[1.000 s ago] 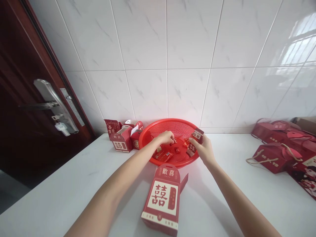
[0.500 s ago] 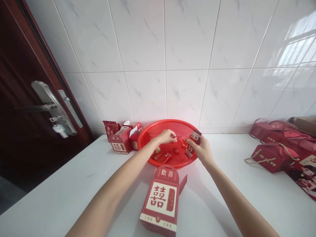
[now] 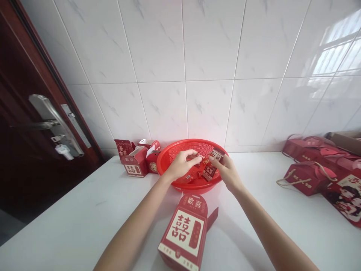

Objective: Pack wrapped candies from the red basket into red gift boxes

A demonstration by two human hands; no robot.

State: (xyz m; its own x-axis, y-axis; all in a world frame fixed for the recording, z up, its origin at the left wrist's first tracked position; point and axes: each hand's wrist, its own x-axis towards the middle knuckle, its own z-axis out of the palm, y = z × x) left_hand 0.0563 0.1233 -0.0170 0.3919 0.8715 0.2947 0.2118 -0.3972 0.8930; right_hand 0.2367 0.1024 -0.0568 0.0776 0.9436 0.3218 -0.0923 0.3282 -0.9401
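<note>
Over the red plastic basket (image 3: pixel 167 149), my left hand (image 3: pixel 180 165) pinches a small red-wrapped candy (image 3: pixel 200 154) between thumb and fingertips. My right hand (image 3: pixel 229 174) grips a dark red snack packet (image 3: pixel 209 171) with pale lettering, its lower end reaching down into the basket. Other red wrapped packets (image 3: pixel 188 177) lie on the basket floor, partly covered by my left hand. In front of the basket a red and cream gift box (image 3: pixel 182 231) with a double-happiness sign stands on the white table, a side flap sticking out to the right.
Left of the basket stand several small red boxes (image 3: pixel 135 165) and a red pouch (image 3: pixel 123 147) by the tiled wall. A red box with a rope handle (image 3: pixel 306 180) and a pile of red bags (image 3: pixel 316 146) sit at the right. A door (image 3: pixel 19 113) with keys borders the table's left.
Both hands have come closer together over the basket. The packet in my right hand has shifted left and tilted. My view has turned slightly.
</note>
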